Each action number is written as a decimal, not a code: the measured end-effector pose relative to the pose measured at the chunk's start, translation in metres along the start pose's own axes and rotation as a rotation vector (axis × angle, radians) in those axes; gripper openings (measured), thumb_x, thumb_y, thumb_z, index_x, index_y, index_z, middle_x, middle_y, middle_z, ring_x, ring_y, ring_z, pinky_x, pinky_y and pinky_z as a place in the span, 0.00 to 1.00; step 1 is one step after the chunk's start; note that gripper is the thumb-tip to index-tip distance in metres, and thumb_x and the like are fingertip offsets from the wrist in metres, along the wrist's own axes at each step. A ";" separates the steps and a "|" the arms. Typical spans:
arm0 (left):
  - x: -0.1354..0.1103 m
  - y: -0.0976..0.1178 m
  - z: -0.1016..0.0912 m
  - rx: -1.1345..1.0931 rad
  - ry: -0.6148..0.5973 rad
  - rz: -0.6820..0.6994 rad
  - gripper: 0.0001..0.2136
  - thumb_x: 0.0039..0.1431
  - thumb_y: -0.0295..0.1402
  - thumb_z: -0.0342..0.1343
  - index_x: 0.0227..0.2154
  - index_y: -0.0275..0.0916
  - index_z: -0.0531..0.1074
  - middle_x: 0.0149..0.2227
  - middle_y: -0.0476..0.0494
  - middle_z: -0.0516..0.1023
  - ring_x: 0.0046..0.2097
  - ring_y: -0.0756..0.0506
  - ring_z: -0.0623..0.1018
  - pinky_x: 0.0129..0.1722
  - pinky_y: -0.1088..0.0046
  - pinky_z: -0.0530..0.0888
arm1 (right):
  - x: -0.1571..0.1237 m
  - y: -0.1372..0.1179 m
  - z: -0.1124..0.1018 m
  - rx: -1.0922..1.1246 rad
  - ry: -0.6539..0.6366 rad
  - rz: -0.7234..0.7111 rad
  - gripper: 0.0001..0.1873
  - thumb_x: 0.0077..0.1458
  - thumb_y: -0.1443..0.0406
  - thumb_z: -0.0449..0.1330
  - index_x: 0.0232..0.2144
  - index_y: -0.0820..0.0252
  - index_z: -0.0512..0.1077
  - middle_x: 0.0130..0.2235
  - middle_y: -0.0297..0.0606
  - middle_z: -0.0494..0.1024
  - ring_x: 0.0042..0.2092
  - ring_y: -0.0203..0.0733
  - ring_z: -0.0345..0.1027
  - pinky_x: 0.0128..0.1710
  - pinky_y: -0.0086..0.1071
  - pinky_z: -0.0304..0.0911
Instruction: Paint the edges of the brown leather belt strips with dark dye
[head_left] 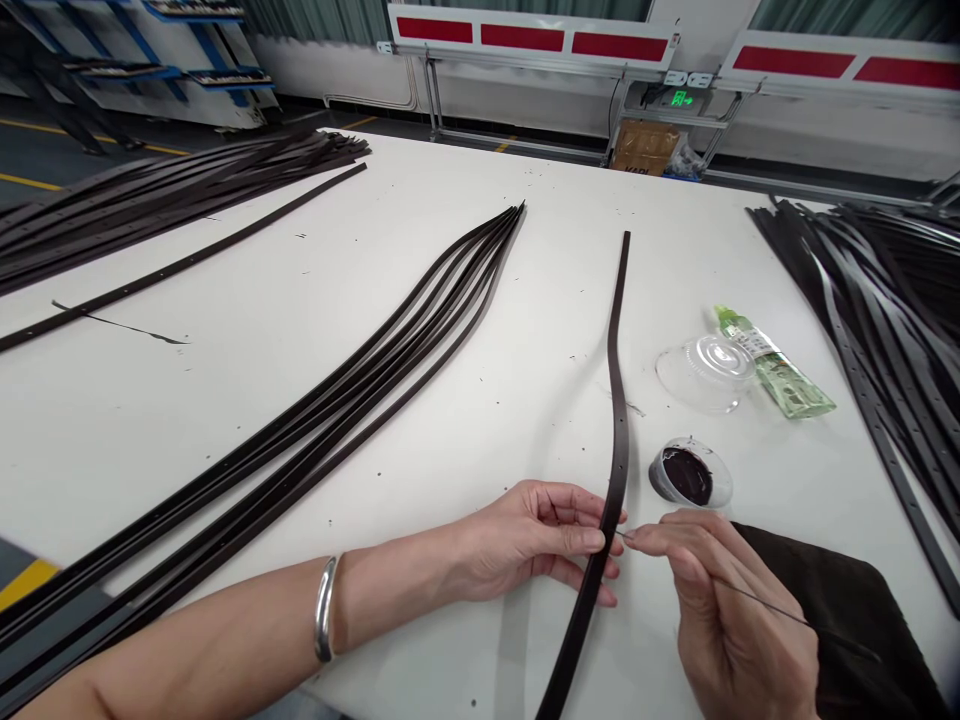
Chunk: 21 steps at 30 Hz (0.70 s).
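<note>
My left hand [551,540] pinches a long dark brown strap [618,440] with small holes along it; a silver bangle sits on that wrist. The strap stands partly off the table and runs out of view at the bottom. In my right hand [727,600] is a thin dark rod [757,600], its tip touching or very near the strap's edge beside my left fingers. Just beyond my right hand stands a small clear cup [722,478] of dark liquid. A dark cloth [847,600] lies partly under my right hand.
On the white table [420,570] are a bundle of dark straps [360,385], a larger pile [187,190] at left and another [892,290] at right. A clear lid [705,370] lies against a green bottle [784,370]. Someone's legs [75,100] show at far left.
</note>
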<state>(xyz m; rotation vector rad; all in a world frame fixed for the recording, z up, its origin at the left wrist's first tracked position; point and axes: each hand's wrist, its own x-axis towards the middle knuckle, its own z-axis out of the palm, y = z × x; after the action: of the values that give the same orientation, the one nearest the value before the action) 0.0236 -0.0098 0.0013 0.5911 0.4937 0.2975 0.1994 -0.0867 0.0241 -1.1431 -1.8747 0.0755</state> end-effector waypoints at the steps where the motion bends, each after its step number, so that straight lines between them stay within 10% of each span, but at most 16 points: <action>1: 0.000 0.000 0.000 0.001 0.002 0.000 0.15 0.52 0.32 0.67 0.43 0.36 0.77 0.38 0.41 0.78 0.38 0.46 0.79 0.41 0.62 0.78 | 0.000 0.000 0.000 -0.008 -0.006 0.007 0.16 0.56 0.82 0.49 0.41 0.63 0.69 0.33 0.39 0.77 0.38 0.39 0.69 0.38 0.36 0.66; 21: 0.000 -0.001 -0.001 0.004 -0.002 0.014 0.14 0.55 0.30 0.65 0.45 0.35 0.77 0.38 0.40 0.77 0.38 0.46 0.79 0.40 0.62 0.78 | -0.013 -0.001 -0.004 0.054 -0.010 0.178 0.15 0.62 0.76 0.48 0.38 0.60 0.72 0.32 0.36 0.78 0.36 0.36 0.72 0.37 0.32 0.66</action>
<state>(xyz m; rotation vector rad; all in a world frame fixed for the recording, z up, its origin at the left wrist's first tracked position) 0.0229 -0.0103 0.0000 0.5986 0.4882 0.3089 0.2040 -0.0982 0.0182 -1.2717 -1.7660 0.2305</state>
